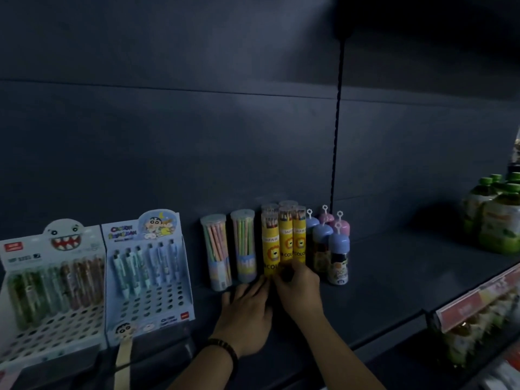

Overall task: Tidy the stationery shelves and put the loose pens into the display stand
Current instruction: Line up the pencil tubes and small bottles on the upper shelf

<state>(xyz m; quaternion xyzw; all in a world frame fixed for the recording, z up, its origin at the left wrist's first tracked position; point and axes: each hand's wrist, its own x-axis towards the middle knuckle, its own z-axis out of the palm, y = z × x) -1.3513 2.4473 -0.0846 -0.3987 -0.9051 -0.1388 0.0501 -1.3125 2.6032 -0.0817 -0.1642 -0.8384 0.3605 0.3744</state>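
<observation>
Right now the right hand (301, 285) curls its fingers round the foot of the upright yellow pencil tubes (285, 240). The left hand (244, 313) lies flat beside it, fingers straight. The pen display stand (168, 301) sits left of the tubes.

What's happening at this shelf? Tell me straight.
A person is straightening the yellow pencil tubes on the shelf. The right hand grips the base of the front tubes; the left hand lies open beside it, fingertips at the tubes' foot. The pen display stands on the left are part full, many holes empty.
</observation>
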